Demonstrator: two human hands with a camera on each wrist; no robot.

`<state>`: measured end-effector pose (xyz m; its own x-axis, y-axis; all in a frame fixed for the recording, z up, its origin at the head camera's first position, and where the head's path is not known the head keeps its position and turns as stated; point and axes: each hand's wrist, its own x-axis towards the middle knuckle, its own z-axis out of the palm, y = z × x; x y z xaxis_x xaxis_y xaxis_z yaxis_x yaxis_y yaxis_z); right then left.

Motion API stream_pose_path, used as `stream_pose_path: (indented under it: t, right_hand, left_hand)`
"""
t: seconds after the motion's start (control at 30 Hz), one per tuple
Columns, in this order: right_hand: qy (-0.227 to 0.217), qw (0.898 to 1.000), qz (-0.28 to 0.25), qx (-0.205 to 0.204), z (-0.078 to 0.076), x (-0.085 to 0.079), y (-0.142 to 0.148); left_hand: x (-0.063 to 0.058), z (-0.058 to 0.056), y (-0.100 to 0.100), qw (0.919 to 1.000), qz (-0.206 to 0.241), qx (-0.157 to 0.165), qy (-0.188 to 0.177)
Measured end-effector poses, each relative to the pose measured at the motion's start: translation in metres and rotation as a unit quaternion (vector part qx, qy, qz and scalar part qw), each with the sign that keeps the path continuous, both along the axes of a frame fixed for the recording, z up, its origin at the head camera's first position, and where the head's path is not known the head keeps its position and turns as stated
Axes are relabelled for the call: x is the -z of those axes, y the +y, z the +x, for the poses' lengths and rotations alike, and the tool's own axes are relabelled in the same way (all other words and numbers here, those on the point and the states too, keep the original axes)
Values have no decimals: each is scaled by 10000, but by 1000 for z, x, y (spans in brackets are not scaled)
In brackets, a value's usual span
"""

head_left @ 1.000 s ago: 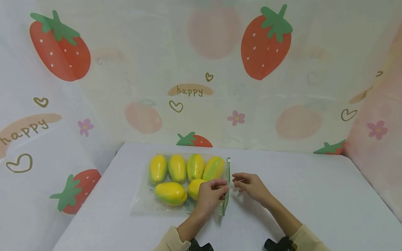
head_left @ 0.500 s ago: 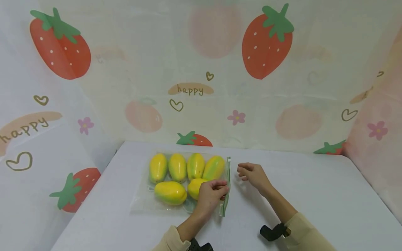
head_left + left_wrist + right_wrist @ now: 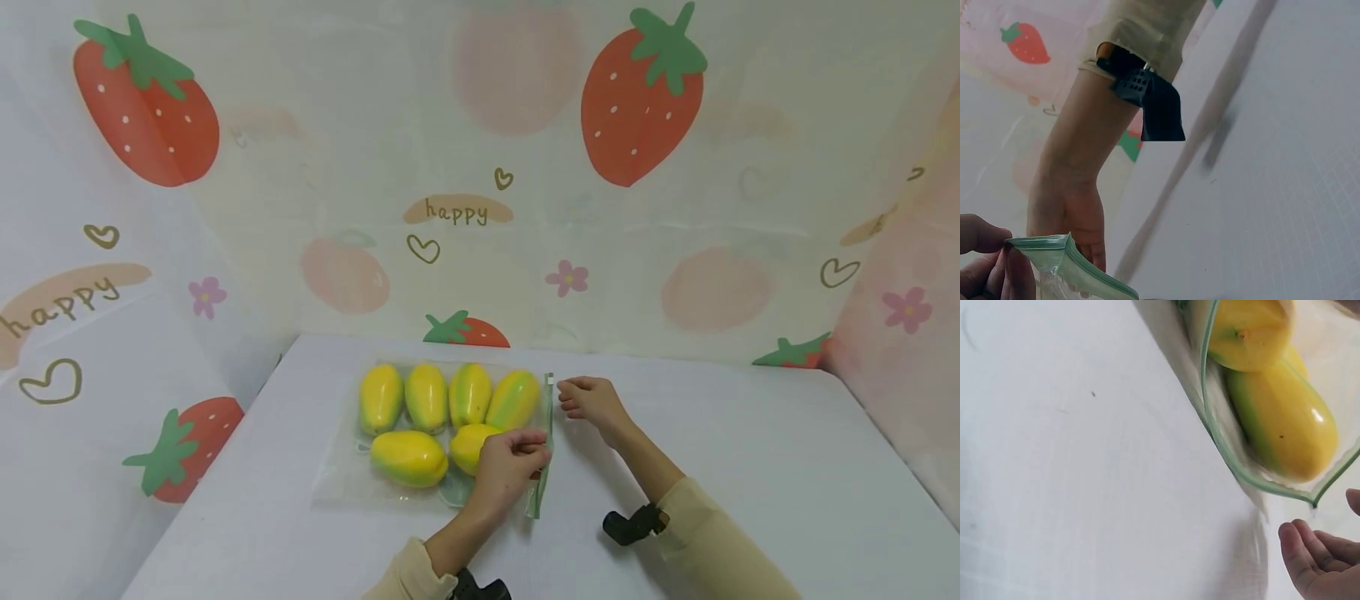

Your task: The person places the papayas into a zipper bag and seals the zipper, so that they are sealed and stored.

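Observation:
A clear zip bag [image 3: 337, 483] lies on the table, its green-edged mouth [image 3: 549, 417] facing right. Inside are several yellow fruits [image 3: 408, 458] with green streaks, shaped like papayas. My left hand [image 3: 506, 475] pinches the mouth's upper edge between thumb and fingers, lifting it, as the left wrist view confirms at the zip strip [image 3: 1038, 242]. Beyond it, my right hand [image 3: 596, 404] hovers by the far end of the mouth, holding nothing. In the right wrist view, the mouth gapes with two fruits [image 3: 1282, 422] just inside, and the right fingertips [image 3: 1289, 532] stay apart from its corner.
The white table [image 3: 750, 467] extends to the right of the bag. Behind it hangs a fruit-print cloth [image 3: 637, 250], with more cloth on both sides. Black wrist cameras [image 3: 633, 525] sit at both cuffs.
My right hand has moved away from me along the bag's mouth, up to its far end, its fingers drawing closer together. The left hand keeps its pinch in nearly the same place.

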<state>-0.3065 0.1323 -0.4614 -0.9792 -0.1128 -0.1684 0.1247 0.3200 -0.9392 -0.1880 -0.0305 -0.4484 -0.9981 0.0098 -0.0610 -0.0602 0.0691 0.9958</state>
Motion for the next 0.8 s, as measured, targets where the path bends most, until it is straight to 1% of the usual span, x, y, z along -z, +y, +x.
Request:
stream_pose_path:
  t: [0.23,0.37,0.5,0.6,0.73,0.8]
  right_hand:
    - [-336,9994,13,-1,-11,3,-7]
    - [-356,9992,151,31,-16,7,-12]
    - [-318,9987,379,104,-19,9,-17]
    - [-207,9984,503,157,-21,10,-21]
    - [-66,9984,520,228,-23,12,-23]
    - [-22,9984,472,306,-25,12,-23]
  left_hand:
    - [2,0,0,10000,-1,19,23]
    - [1,0,1,10000,-94,26,18]
    - [0,2,1,9997,-239,48,-6]
    - [0,3,1,9993,-372,108,9]
    - [0,5,2,9978,-590,288,107]
    - [0,6,2,9955,-829,395,223]
